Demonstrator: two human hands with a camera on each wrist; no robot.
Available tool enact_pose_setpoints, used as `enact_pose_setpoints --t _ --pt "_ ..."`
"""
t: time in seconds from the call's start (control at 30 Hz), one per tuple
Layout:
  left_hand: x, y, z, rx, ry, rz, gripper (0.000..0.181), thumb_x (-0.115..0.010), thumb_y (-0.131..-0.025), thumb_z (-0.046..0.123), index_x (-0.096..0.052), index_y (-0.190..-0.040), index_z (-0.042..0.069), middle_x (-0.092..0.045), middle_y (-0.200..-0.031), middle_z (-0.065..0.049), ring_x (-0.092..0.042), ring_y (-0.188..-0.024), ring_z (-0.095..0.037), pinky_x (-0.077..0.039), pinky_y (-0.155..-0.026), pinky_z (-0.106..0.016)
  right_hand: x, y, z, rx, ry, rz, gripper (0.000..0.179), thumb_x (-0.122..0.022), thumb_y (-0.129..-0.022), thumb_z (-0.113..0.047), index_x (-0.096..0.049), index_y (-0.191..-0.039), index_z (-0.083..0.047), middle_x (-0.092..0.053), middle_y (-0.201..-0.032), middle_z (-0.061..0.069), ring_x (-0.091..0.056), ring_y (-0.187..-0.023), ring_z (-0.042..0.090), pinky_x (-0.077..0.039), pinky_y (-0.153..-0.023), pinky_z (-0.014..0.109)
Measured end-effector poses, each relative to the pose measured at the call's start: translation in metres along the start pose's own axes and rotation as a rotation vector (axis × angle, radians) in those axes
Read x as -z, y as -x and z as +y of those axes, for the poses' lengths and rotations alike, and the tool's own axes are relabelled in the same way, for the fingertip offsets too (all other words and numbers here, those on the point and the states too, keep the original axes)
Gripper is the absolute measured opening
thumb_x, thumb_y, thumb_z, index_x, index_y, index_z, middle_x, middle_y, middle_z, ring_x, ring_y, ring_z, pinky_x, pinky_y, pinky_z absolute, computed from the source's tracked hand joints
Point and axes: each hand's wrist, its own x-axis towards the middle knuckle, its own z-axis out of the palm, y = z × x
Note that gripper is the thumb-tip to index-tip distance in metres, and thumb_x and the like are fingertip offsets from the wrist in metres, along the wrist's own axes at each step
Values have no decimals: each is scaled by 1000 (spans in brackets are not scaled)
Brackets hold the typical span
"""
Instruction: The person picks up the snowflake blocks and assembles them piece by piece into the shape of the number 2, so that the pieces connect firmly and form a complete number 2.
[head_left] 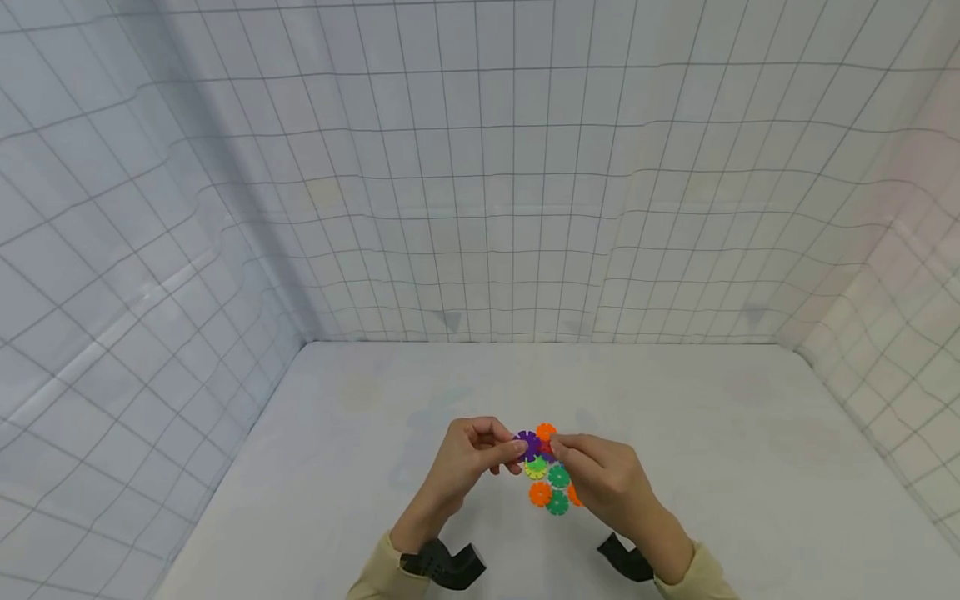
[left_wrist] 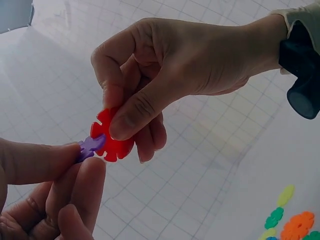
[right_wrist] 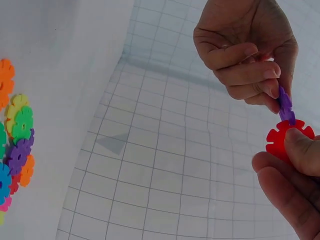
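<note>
My left hand (head_left: 476, 450) pinches a purple notched flower disc (head_left: 527, 444) between thumb and fingers. My right hand (head_left: 611, 479) pinches a red notched flower disc (right_wrist: 280, 142) the same way. Both hands are close together over the loose pieces. In the left wrist view, the purple disc's rim meets the notched rim of the red disc (left_wrist: 117, 145), and the two are set crosswise. The right wrist view shows the purple disc (right_wrist: 285, 106) nearly edge-on above the red one. Fingertips cover part of each disc.
Several loose flower discs lie on the white table (head_left: 337, 467) beneath and beside the hands, among them green (head_left: 557, 503), orange (head_left: 540, 494) and yellow (head_left: 535, 471) ones. White grid-patterned sheeting (head_left: 487, 208) surrounds the table at the back and sides.
</note>
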Motion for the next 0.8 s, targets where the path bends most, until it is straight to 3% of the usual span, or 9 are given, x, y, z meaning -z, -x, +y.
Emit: enact_pose_setpoints --t 0.2,0.3,0.43,0.67,0.8 --pt "-1 0 -1 -10 -23 8 19 -69 -87 8 -64 -82 -9 -67 -74 -18 -66 -59 -16 -43 -51 -20 -1 0 0 44 34 -45 27 -44 -101 -8 -65 -90 4 -66 -85 13 -68 -68 23 -54 -60 26" --pt "-3 -1 -3 -5 -28 30 19 -70 -86 7 -63 -81 -9 -67 -74 -18 -66 -60 -18 -42 -51 -20 -3 1 1 25 28 -56 27 -44 -100 -9 -65 -88 3 -66 -84 12 -68 -68 22 -54 -60 25" --pt "-5 -1 -4 12 -6 62 21 -70 -87 10 -63 -81 -9 -66 -75 -23 -66 -60 -19 -41 -51 -19 -6 4 5 -48 -62 -43 26 -45 -100 -12 -65 -90 2 -67 -82 11 -68 -69 22 -54 -61 25" --pt "-6 -4 -7 48 23 87 25 -69 -88 14 -62 -84 -10 -67 -69 -11 -65 -62 -18 -41 -51 -19 -8 5 7 -205 -210 -5 24 -52 -98 -21 -64 -94 0 -66 -83 6 -65 -68 15 -52 -64 19" --pt "-7 -5 -10 59 20 83 26 -68 -89 15 -61 -86 -10 -67 -71 -11 -64 -62 -15 -42 -52 -20 -6 7 8 -293 -284 -24 23 -56 -96 -22 -64 -97 -1 -66 -85 5 -64 -69 14 -51 -65 17"
